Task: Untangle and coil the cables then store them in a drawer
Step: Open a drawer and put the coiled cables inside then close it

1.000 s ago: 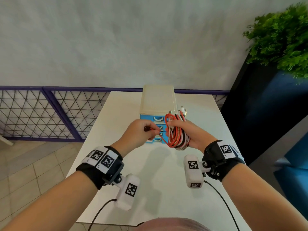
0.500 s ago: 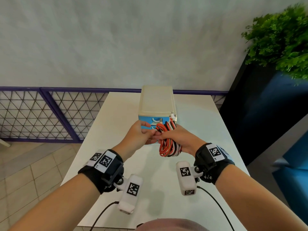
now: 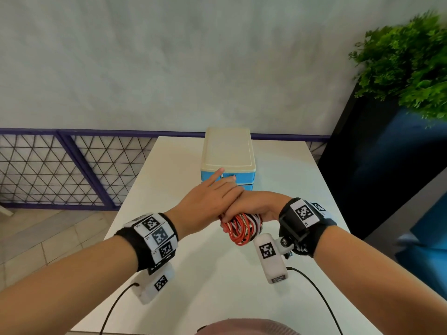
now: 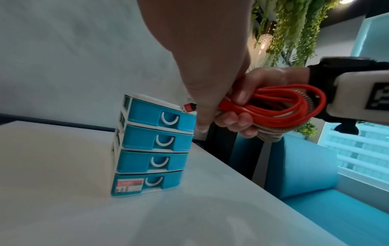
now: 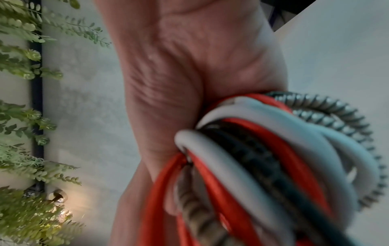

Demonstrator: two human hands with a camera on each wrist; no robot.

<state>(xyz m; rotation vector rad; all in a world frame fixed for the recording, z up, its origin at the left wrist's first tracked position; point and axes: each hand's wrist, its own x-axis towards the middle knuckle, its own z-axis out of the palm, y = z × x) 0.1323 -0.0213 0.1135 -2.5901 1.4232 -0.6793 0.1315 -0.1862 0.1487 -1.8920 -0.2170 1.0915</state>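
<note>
Because the right hand (image 3: pixel 251 205) alone grips the coiled bundle of red, white, black and spiral-wrapped cables (image 3: pixel 242 227), held above the white tabletop (image 3: pixel 217 274) just in front of the small blue-and-white plastic drawer chest (image 4: pixel 151 146), a slackened grip could let loops spring out and re-tangle. The loose red plug end (image 4: pixel 188 107) sticks out toward the chest and may catch on a drawer front when the bundle goes in. All four drawers look closed, so one must be pulled first; the light chest could slide or tip if tugged one-handed.

The left hand (image 3: pixel 208 201) holds nothing, its fingers extended, index reaching toward the top drawer.

From the head camera only the chest's cream lid and upper drawers show. The left wrist view reveals all four drawers, their white curved handles, and a label on the bottom one. The right wrist view, blurred, shows the palm closed over separate strands, including a grey-green spiral one.
</note>
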